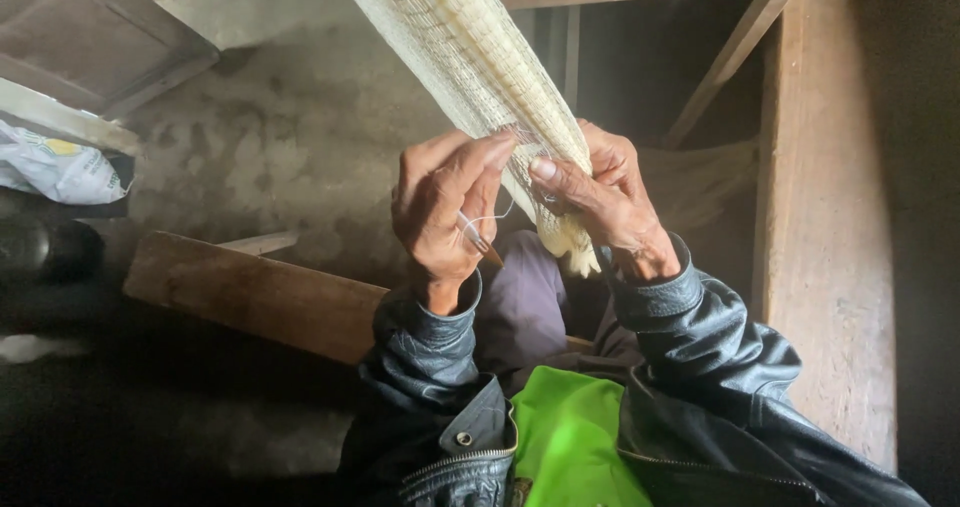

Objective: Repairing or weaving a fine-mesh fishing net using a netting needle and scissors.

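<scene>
A long band of cream-coloured netting (pixel 470 57) runs from the top of the view down to my hands. My left hand (pixel 445 207) pinches the net's edge with its fingertips and holds a thin wooden netting needle (pixel 482 243) with white thread looped from it. On the net's other side, my right hand (pixel 605 197) grips the lower end of the net, thumb pressed against the mesh. Both arms wear black leather sleeves. A bunched end of the net hangs below my right hand.
A thick wooden beam (pixel 830 227) stands at the right, with a slanted brace (pixel 725 62) behind it. A wooden plank (pixel 250 292) lies across the concrete floor (pixel 290 137) at lower left. A white plastic bag (pixel 55 167) sits at far left. Green cloth (pixel 570 437) shows at my chest.
</scene>
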